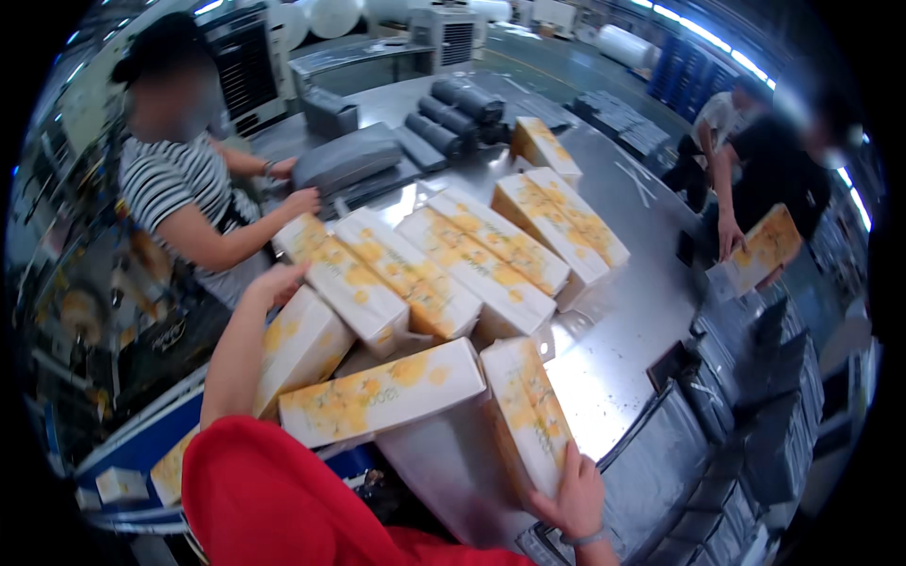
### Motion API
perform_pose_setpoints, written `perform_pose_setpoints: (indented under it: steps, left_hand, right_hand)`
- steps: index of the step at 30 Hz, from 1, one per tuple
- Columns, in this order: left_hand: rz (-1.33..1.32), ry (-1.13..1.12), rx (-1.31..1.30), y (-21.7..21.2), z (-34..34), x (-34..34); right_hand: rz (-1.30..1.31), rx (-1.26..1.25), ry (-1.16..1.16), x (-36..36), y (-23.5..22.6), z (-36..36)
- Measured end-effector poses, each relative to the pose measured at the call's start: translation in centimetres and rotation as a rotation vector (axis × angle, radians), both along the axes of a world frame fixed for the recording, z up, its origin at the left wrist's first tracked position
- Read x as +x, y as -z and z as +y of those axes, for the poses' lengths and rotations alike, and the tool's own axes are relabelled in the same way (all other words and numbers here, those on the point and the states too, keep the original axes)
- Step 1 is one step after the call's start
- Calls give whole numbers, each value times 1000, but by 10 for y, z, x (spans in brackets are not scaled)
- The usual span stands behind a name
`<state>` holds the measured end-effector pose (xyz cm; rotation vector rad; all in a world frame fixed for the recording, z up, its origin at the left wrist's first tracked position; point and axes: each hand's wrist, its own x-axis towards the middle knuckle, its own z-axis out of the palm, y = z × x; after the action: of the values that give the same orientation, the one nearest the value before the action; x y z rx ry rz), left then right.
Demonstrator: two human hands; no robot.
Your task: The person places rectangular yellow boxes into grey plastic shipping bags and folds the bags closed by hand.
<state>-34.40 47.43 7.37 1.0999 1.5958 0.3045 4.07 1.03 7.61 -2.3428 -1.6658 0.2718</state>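
Observation:
My right hand [572, 494] grips the near end of a white tissue pack [530, 406] with yellow flower print, thumb on one side and fingers on the other. My left hand [279, 283] is at the left side of another tissue pack [344, 283], its curled fingers against it and partly hidden. Beneath my left forearm leans a tilted pack [300, 344]. One pack [382, 391] lies crosswise in front of me. Beyond it, several more packs [472, 255] lie side by side, slanting across the metal table [613, 330].
Across to the left, a person in a striped top [179, 179] handles a grey plastic bundle [349, 156]. Rolled grey bags [453, 113] lie behind the packs. At right, another person holds a floral pack [760, 250]. Stacked grey bags [661, 462] line the near right. A blue-edged conveyor [132, 443] runs at lower left.

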Motion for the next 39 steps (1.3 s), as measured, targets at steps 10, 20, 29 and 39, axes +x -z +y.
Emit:
perform_pose_setpoints:
  steps: [10, 20, 29, 39]
  left_hand:
    - [-99, 632, -28, 24, 36, 189]
    - [-371, 508, 134, 52, 8, 402]
    - [-306, 990, 580, 1, -82, 420]
    - [621, 1436, 1128, -36, -200, 174]
  right_hand:
    - [62, 18, 259, -26, -25, -11]
    - [70, 24, 376, -37, -16, 0]
    - [-132, 99, 330, -18, 16, 4]
    - [350, 75, 230, -43, -1, -52]
